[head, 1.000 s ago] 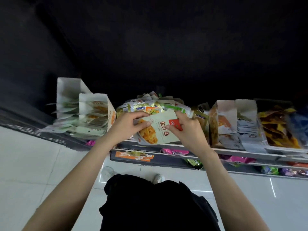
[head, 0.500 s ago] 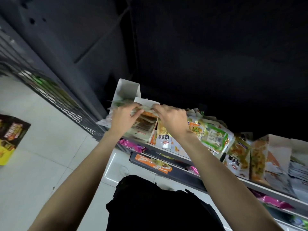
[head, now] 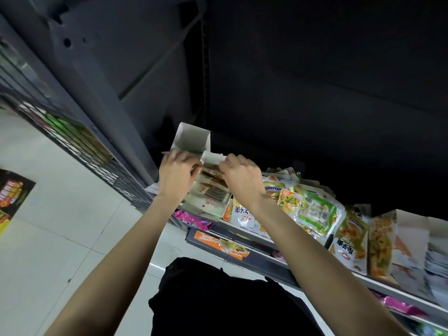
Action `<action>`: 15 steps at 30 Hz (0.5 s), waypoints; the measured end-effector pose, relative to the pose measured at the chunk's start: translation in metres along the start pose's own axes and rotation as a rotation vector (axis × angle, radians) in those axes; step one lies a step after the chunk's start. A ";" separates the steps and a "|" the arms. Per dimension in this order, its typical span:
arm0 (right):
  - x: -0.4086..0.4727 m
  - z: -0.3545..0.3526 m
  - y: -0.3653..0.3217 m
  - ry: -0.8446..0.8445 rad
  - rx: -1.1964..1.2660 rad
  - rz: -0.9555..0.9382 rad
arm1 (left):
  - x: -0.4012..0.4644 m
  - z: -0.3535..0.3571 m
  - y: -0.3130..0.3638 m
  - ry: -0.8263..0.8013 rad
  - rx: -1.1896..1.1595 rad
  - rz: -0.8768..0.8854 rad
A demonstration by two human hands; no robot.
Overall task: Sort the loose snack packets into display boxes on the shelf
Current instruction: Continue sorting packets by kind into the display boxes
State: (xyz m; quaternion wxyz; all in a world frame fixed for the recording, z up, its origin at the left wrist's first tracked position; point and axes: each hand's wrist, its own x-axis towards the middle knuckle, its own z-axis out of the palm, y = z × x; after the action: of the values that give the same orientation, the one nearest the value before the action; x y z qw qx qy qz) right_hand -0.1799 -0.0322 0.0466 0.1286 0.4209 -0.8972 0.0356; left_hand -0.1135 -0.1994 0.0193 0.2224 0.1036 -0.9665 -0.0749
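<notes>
A: What are the hands doing at the display box [head: 210, 202]?

B: Both are reaching into its open top. The left hand [head: 178, 177] is curling its fingers over the box's near-left edge, apparently steadying it or the packets inside. The right hand [head: 242, 177] is bending down over the stack of packets [head: 213, 184] just beside its fingertips; the fingers are curled, but I cannot tell whether they are pinching a packet or only pressing the stack flat.

A: Why two hands?

B: My guess is that the packets are being seated so they are lying squarely; one hand is bracing while the other is tucking.

A: And the taller white box [head: 191, 139]?

B: It is standing just beyond the left hand's knuckles, with its flap raised.

A: Where is the unsorted stock?

B: The loose pile [head: 308, 204] is lying on the shelf [head: 388, 284] just past the right wrist, spilling outward. More boxes [head: 407, 241] are standing further along on that side, well apart from the hand.
</notes>
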 end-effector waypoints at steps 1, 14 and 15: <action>-0.001 0.002 0.001 0.033 0.004 -0.005 | 0.001 0.002 0.000 0.017 0.019 0.007; -0.097 -0.004 0.049 0.286 0.473 0.244 | -0.037 -0.028 0.108 0.134 -0.458 0.117; -0.123 -0.003 0.060 0.274 0.478 0.301 | -0.044 -0.025 0.127 0.129 -0.540 0.141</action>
State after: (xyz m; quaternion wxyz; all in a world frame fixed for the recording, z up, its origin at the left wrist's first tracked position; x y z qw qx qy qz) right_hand -0.1499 0.0981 0.0202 0.1389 0.2931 -0.8901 0.3203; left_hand -0.0848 -0.0682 0.0476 0.3078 -0.0226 -0.9002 -0.3074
